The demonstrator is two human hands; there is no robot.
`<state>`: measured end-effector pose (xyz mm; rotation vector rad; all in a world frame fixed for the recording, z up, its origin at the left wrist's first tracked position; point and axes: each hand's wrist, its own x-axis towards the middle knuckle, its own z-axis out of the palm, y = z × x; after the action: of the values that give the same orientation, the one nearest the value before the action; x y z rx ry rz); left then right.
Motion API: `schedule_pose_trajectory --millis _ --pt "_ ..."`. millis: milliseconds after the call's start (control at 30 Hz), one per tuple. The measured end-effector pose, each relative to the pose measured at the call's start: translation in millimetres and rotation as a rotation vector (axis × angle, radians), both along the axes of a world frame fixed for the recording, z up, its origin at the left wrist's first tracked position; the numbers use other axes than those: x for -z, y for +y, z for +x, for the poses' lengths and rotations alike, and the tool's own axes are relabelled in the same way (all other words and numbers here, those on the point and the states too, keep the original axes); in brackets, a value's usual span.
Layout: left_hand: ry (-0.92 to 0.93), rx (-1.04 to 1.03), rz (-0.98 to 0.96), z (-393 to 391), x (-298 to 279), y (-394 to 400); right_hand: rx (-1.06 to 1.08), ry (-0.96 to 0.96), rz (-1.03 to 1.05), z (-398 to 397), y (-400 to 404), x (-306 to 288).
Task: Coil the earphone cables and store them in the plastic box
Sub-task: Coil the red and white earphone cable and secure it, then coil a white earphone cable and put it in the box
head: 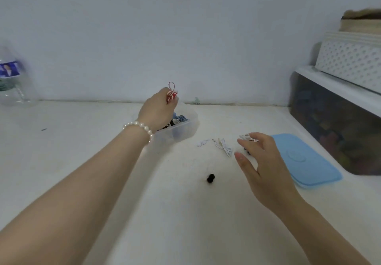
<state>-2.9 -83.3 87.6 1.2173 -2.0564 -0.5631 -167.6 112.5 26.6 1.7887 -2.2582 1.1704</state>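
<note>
Nearest, the right hand (266,161) is spread open beside the white earphone cable (223,146); a red-white coil (172,94) is pinched by the left hand (159,108) above the plastic box (181,129).

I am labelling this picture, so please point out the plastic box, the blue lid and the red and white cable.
plastic box (181,129), head view, front wall.
blue lid (309,161), head view, top face.
red and white cable (172,94), head view, coiled part.

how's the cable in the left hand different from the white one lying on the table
The red-and-white cable is bundled tight and held up in the left hand over the plastic box; the white cable lies loose on the table, untouched. The held one is striped, the other plain white. Both are thin earphone cables outside the box.
</note>
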Motion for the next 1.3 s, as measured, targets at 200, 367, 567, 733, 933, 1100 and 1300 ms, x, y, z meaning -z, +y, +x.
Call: schedule_pose_trajectory --millis 200,367,567,733,933,1100,1300 --pt "-0.483 -0.085 -0.025 3.0 19.2 -34.3 0.02 -0.011 0.011 -6.1 -3.4 7.6" --pt "-0.525 -0.1 0.054 1.4 28.7 -41.2 0.099 -0.057 -0.085 -18.8 -5.9 7.1" --pt "-0.286 -0.016 0.208 2.1 9.6 -33.1 0.241 -0.062 -0.105 -39.6 -9.5 9.2" --pt "-0.073 -0.016 -0.015 -9.5 5.4 6.8 0.218 -0.018 -0.049 -30.9 -23.4 18.4" --pt "0.125 0.062 -0.055 -16.1 24.2 50.5 0.234 0.166 0.169 -11.3 -58.9 21.0" --pt "0.179 0.119 0.101 -20.9 45.9 61.5 0.296 0.282 0.322 -10.6 -79.8 27.8" --pt "0.253 0.221 0.064 -22.5 70.1 72.8 0.171 -0.045 0.035 -2.1 -69.3 0.1"
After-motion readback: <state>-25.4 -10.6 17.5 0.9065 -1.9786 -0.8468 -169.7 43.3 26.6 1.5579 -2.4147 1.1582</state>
